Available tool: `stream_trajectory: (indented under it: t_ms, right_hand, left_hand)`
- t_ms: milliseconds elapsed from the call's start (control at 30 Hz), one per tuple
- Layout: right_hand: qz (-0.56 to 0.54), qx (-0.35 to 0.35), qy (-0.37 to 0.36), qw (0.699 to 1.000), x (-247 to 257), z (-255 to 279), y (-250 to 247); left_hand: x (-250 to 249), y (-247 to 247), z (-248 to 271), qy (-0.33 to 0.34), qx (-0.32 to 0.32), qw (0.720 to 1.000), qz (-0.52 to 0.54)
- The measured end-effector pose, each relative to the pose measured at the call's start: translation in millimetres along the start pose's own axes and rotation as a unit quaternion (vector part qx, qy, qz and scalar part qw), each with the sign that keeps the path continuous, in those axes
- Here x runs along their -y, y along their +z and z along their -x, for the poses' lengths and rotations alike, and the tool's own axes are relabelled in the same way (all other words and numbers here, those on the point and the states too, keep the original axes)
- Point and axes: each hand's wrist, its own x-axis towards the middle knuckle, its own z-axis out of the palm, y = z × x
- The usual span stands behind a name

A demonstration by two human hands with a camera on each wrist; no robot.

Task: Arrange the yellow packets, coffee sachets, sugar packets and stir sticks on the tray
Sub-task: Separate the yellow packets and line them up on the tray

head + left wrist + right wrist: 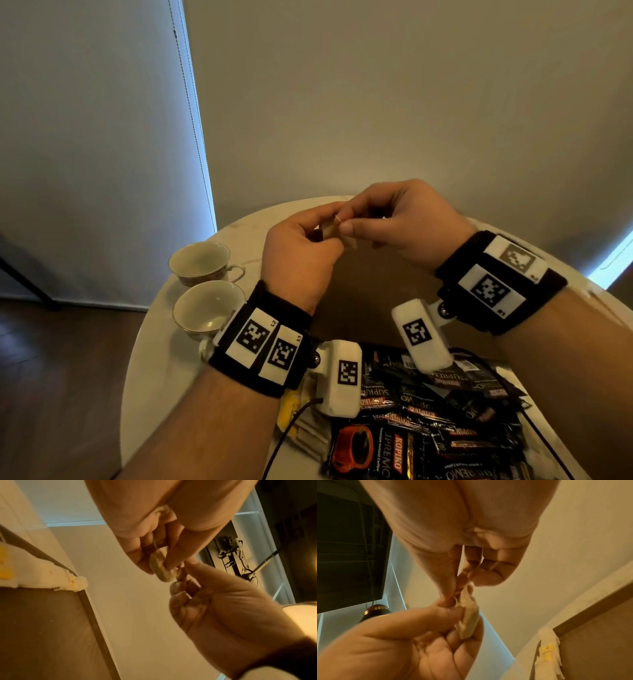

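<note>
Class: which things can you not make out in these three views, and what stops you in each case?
- Small beige packet: head view, mostly covered by left hand and right hand; wrist views blurred, no print legible.
- Yellow packets: head view, hidden under the left wrist camera.
- Coffee sachets: cut off by the bottom edge.

Beige wall [376, 102], wood floor [68, 377], lit blinds [85, 137]

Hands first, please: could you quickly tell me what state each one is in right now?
Left hand: closed, fingers pinching a small tan packet.
Right hand: closed, fingers pinching the same packet from the other side, above the table.
</note>
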Motion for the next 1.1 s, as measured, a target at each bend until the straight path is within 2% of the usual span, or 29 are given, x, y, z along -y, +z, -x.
stream_trajectory:
  t_ms: [167,300,433,567,700,867,967,1100]
  right_hand:
    - [-0.021,-0.025,0.032,0.999,-5.6,-4.7,7.4]
    - [-0.135,-0.034,0.084,0.987,-9.1,-8.0,9.7]
    - [-0.238,-0.004,0.147,0.960,-12.5,-7.7,10.7]
    - [-0.239,0.018,0.141,0.961,-13.1,-3.8,11.5]
    - [-0.211,0.011,0.141,0.967,-13.5,-4.6,12.5]
    - [-0.199,0.020,0.155,0.968,-18.4,-12.8,15.1]
    - [-0.247,-0.012,0.185,0.951,-29.2,-28.4,16.7]
    - [-0.291,-0.060,0.264,0.918,-57.3,-60.5,21.6]
  left_hand:
    - [-0.4,0.5,-1.0,-0.018,0.006,0.998,0.056]
    - [-1.6,0.0,-0.8,-0.018,-0.011,0.998,0.066]
    - [-1.2,-2.5,-1.6,-0.022,-0.028,0.999,0.028]
    - [0.2,-4.0,-2.7,-0.044,-0.060,0.997,0.000]
    - [-0.8,-3.9,-2.4,-0.039,-0.059,0.997,-0.022]
    - [-3.0,-1.7,-1.0,-0.045,-0.057,0.997,0.002]
    - [-3.6,-2.0,-3.0,-0.058,-0.089,0.994,0.038]
    - [1.0,-4.8,-5.3,-0.094,-0.155,0.983,0.018]
